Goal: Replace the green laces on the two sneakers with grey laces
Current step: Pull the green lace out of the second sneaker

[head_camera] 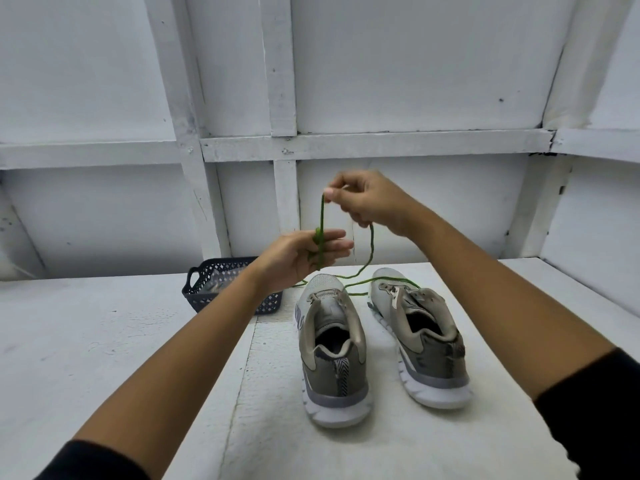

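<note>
A wide white-painted bench (138, 341) carried a pair of grey mesh sneakers with white soles, heels towards the person. The left sneaker (332, 358) stood with bare eyelets, and the right sneaker (422, 341) just beside it also looked unthreaded, though green cord lay loose across its toe. Beyond the left sneaker and to its left sat a dark perforated plastic basket (204, 282); something pale lay inside, too unclear to call grey laces.

Both hands were raised above the left sneaker's toe, near each other but apart. The left hand (301, 258) held its fingers out straight, with turns of the long, thin green lace (322, 216) coiled around them. The right hand (370, 202), higher up, pinched that lace between thumb and fingertips, one strand taut down to the coil and the slack dropping to the bench past the left sneaker's toe.

The step in hand appeared to be bundling a removed green lace, so removal seemed done or almost done and no grey lacing had begun. The next move likely called for winding in the trailing slack without snagging the right sneaker, setting the bundle aside, then finding the grey laces.
</note>
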The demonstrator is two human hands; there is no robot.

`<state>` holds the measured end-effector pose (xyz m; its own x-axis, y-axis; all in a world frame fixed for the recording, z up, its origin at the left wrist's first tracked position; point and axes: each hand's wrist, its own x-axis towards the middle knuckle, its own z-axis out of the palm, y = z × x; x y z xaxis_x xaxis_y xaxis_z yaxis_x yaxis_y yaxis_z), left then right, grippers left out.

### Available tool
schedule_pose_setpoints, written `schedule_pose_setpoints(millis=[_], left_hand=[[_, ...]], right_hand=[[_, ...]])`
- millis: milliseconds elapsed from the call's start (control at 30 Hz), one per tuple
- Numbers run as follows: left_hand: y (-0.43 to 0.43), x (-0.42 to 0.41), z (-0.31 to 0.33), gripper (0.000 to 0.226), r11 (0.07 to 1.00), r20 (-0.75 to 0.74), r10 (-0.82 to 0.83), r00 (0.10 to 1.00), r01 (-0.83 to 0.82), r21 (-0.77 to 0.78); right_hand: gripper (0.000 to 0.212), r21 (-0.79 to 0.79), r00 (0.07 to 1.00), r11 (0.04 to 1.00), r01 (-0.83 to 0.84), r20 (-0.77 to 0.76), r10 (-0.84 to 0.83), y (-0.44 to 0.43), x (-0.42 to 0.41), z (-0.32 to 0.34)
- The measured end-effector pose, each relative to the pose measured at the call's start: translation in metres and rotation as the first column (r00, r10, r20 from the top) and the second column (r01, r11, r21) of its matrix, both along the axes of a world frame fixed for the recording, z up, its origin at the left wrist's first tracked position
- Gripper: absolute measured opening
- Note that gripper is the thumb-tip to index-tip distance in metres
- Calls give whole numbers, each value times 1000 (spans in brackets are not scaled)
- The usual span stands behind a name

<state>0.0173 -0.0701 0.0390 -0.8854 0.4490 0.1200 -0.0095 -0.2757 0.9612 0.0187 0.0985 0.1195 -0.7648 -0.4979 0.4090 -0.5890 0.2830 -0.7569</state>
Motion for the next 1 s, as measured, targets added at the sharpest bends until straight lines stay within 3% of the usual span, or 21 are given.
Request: schedule_pose_setpoints(millis=[233, 333, 433, 500, 700, 867, 1000], left_hand=[[12, 10, 13, 47, 977, -26, -202, 979, 203, 70], [10, 5, 20, 45, 979, -41, -100, 994, 106, 175], [-1, -7, 24, 46, 983, -46, 90, 995, -81, 163], [-11, -13, 23, 47, 979, -33, 151, 988, -144, 144], [-11, -12, 5, 45, 990, -7, 138, 990, -138, -5], [7, -2, -1, 46, 998, -15, 40, 999, -41, -48], [19, 7, 0, 46, 996, -28, -84, 996, 83, -45]], right_hand=[[19, -135, 986, 988, 72, 159, -50, -4, -38, -43], [24, -35, 963, 994, 104, 252, -92, -8, -35, -80], [25, 102, 970, 995, -7, 242, -18, -11, -17, -97], [28, 120, 972, 991, -64, 233, 34, -9, -5, -91], [21, -92, 983, 991, -99, 145, 112, 9, 6, -27], [15, -117, 994, 993, -19, 103, 31, 5, -18, -1], [12, -65, 985, 995, 80, 159, -69, 5, -41, -28]])
